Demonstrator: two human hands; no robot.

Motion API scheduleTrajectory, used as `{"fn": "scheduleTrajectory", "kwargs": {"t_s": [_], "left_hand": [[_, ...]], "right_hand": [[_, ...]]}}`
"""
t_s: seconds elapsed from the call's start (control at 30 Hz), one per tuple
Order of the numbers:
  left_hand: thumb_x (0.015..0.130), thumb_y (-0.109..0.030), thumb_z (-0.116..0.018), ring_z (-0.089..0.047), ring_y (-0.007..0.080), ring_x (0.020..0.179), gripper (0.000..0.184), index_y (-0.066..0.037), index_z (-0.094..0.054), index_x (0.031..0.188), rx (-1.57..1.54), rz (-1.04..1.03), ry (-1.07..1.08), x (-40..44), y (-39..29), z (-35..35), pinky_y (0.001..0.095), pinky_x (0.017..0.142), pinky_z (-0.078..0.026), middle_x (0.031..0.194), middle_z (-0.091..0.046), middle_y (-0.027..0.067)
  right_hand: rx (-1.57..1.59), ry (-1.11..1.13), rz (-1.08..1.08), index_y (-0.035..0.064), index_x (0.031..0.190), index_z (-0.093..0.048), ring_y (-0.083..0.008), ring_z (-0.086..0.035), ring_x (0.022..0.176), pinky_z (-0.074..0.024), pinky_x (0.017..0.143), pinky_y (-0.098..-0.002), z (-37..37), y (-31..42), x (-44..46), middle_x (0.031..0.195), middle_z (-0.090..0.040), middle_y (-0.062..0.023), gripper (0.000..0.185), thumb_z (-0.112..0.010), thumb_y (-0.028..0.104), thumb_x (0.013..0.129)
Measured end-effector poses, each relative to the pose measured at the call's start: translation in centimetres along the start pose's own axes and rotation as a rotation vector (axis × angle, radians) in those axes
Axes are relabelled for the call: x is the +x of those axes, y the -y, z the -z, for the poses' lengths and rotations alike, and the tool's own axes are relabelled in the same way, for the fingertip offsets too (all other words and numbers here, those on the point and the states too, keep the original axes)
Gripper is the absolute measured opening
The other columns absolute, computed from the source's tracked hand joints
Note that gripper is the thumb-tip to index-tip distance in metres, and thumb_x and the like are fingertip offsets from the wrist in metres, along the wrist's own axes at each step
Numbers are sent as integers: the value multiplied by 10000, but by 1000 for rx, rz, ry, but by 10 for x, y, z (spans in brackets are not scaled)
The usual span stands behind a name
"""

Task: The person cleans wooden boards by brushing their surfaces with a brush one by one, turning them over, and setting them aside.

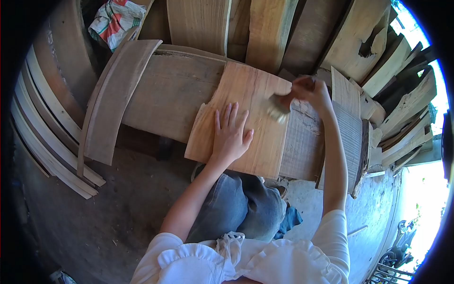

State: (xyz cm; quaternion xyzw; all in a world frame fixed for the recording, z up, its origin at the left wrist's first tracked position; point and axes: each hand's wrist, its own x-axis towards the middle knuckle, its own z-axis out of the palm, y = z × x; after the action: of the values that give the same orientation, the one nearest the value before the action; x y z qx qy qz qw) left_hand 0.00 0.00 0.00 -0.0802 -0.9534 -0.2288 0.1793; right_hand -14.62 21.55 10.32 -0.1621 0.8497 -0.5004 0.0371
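A light-brown wooden board (257,137) lies across a darker plank bench in front of me. My left hand (230,134) rests flat on it with the fingers spread, holding nothing. Over the board's right edge, my right hand (307,93) is closed around the handle of a brush (278,110). The pale bristles point down and left at the board's surface, blurred by motion. Whether they touch the wood I cannot tell.
Planks (198,23) lean upright behind the bench (175,90). A curved board (124,94) crosses its left end, and long strips (52,137) stand farther left. Offcuts (406,113) are piled at right. A crumpled sack (116,21) lies at upper left.
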Motion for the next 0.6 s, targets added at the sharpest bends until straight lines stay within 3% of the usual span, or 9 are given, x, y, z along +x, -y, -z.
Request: {"fn": "scheduleTrajectory", "kwargs": {"t_s": [0.1, 0.17, 0.23, 0.3, 0.4, 0.53, 0.57, 0.6], "left_hand": [[786, -351, -505, -202, 307, 1275, 535, -78, -408, 1235, -4, -10, -21, 5, 0, 0, 497, 1036, -63, 1344, -271, 186], [803, -336, -487, -210, 304, 1272, 509, -79, -410, 1235, -9, -9, -12, 3, -1, 3, 499, 1034, -69, 1337, -282, 189], [818, -325, -469, -211, 303, 1272, 483, -77, -416, 1229, 1, -21, -25, 1, 0, 0, 498, 1033, -73, 1330, -291, 190], [833, -315, -451, -212, 302, 1271, 459, -75, -421, 1222, 6, -23, -51, 2, 3, -2, 498, 1032, -78, 1324, -299, 192], [860, -292, -411, -224, 301, 1265, 413, -68, -433, 1206, -21, 0, -63, 1, 1, -3, 496, 1031, -87, 1312, -316, 189], [874, -280, -386, -247, 296, 1252, 393, -60, -440, 1196, 1, 2, -86, 1, 2, -4, 494, 1029, -97, 1305, -332, 176], [877, -280, -383, -244, 293, 1254, 393, -59, -441, 1196, 6, -3, -87, 1, 3, -5, 494, 1029, -96, 1304, -334, 177], [879, -281, -380, -241, 291, 1256, 393, -57, -442, 1196, 12, -9, -88, 1, 3, -5, 493, 1029, -96, 1304, -336, 177]], "right_hand": [[-37, -194, 49, 20, 847, -626, -130, -612, 646, -492, 574, -253, -2, -6, 35, 727, -640, -87, 148, -652, 101, 727], [-523, -305, 275, 30, 851, -623, -195, -628, 650, -481, 575, -277, -8, -4, 42, 731, -632, -138, 155, -647, 109, 719], [-635, -288, 336, 41, 861, -620, -245, -625, 676, -475, 585, -293, -16, 4, 36, 746, -614, -171, 172, -645, 123, 713], [-488, -352, 294, 43, 869, -623, -92, -585, 609, -459, 572, -236, -21, 20, 15, 664, -615, -87, 138, -640, 113, 751], [-250, -74, 168, -6, 888, -602, -96, -587, 678, -473, 618, -226, -22, 50, -32, 766, -631, -73, 126, -607, 42, 772], [70, 334, -147, -59, 887, -580, -156, -612, 745, -509, 680, -258, -23, 95, -89, 824, -628, -122, 128, -585, -3, 772], [75, 398, -219, -34, 878, -609, -133, -618, 709, -505, 643, -243, -24, 97, -97, 772, -633, -104, 177, -644, 81, 747], [53, 459, -230, -32, 878, -609, -132, -617, 702, -505, 638, -239, -28, 94, -103, 772, -633, -100, 181, -648, 84, 743]]}}
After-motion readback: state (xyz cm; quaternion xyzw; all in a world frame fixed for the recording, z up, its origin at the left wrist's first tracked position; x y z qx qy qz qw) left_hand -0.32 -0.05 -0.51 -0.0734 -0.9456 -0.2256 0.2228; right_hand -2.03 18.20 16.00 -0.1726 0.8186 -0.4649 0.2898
